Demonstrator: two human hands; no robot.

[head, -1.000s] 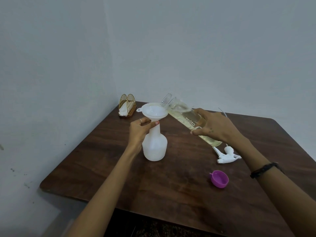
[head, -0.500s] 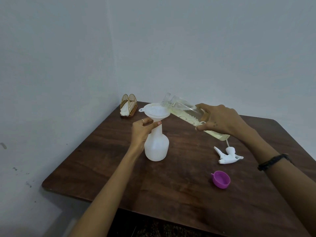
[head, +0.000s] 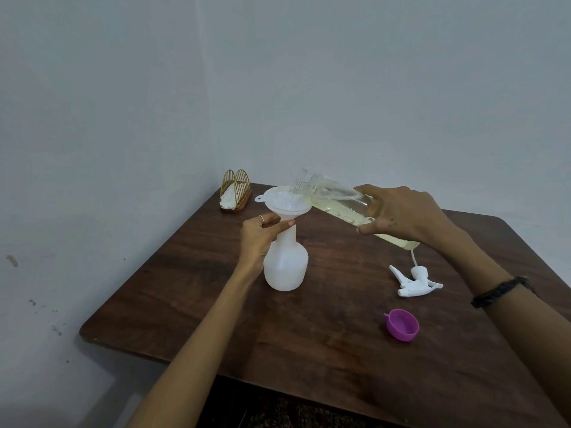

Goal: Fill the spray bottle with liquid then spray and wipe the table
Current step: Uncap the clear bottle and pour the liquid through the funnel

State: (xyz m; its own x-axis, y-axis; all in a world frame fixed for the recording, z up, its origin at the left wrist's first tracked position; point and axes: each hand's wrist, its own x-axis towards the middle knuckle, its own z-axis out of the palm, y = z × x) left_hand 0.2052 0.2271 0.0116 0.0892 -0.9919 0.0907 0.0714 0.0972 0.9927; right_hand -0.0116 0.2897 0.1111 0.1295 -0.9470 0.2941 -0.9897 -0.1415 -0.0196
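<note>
A white spray bottle (head: 285, 267) without its head stands on the dark wooden table (head: 324, 350). A white funnel (head: 285, 203) sits in its neck. My left hand (head: 261, 236) grips the bottle's neck just under the funnel. My right hand (head: 401, 216) holds a clear bottle of pale yellow liquid (head: 336, 202), tipped nearly flat, its mouth over the funnel and liquid running in. The white trigger spray head (head: 414, 281) lies on the table to the right.
A purple cap (head: 401, 324) lies on the table near the right front. A gold wire napkin holder with white tissue (head: 234, 191) stands in the far left corner by the walls. The table's left and front edges are close.
My right hand has raised the base of the clear bottle, tipping it flatter over the funnel. My left hand and the spray bottle have stayed where they were.
</note>
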